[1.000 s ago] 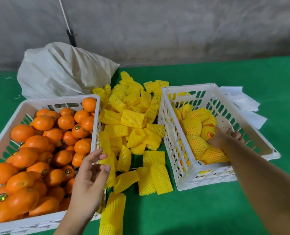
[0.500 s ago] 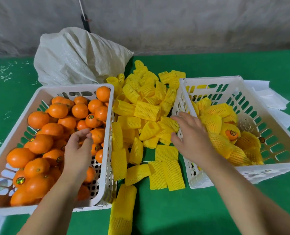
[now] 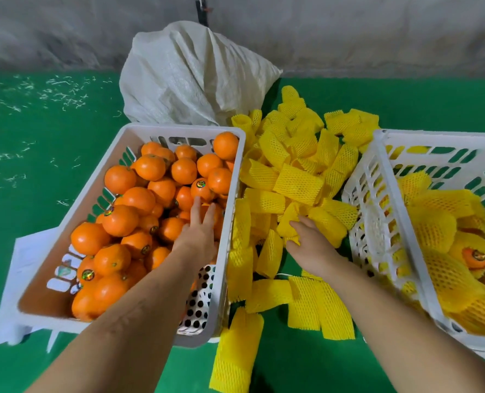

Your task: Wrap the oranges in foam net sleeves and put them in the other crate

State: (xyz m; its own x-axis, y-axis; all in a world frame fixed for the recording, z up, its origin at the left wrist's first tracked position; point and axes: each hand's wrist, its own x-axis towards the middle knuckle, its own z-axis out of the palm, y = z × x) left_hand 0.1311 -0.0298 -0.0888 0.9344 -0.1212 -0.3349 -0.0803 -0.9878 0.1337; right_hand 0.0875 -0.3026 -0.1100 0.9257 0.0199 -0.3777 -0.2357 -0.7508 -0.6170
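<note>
Nearest, the left hand (image 3: 200, 239) reaches into the left crate (image 3: 237, 222), fingers spread over bare oranges (image 3: 139, 199) without closing on any; the right hand (image 3: 311, 243) pinches one foam sleeve (image 3: 289, 222) in the yellow sleeve pile (image 3: 295, 177) between the crates; the right crate (image 3: 377, 211) holds wrapped oranges (image 3: 448, 242); beyond lies a white sack (image 3: 190, 78) on the green table (image 3: 37, 177)

Bare oranges (image 3: 139, 205) crated left; sleeved oranges (image 3: 445, 251), seemingly, right.
</note>
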